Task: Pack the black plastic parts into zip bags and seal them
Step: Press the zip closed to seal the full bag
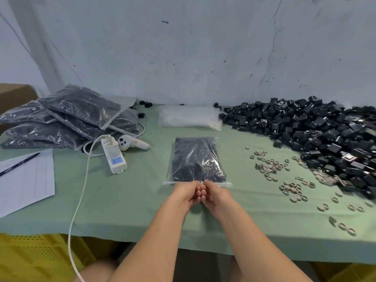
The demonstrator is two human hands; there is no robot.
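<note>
A clear zip bag (196,157) filled with black plastic parts lies flat on the green table cover (130,200), its zip strip toward me. My left hand (187,195) and my right hand (215,195) meet at the middle of that strip, and both pinch it with curled fingers. A large heap of loose black plastic parts (317,129) covers the table's right side. A stack of empty clear zip bags (189,118) lies behind the filled bag.
Several filled bags (67,119) are piled at the left. A white power strip (115,154) with a braided cable, a white controller (130,143), and paper with a pen (24,178) lie left of centre. Grey rings (289,178) are scattered right. Yellow crates (40,259) stand below.
</note>
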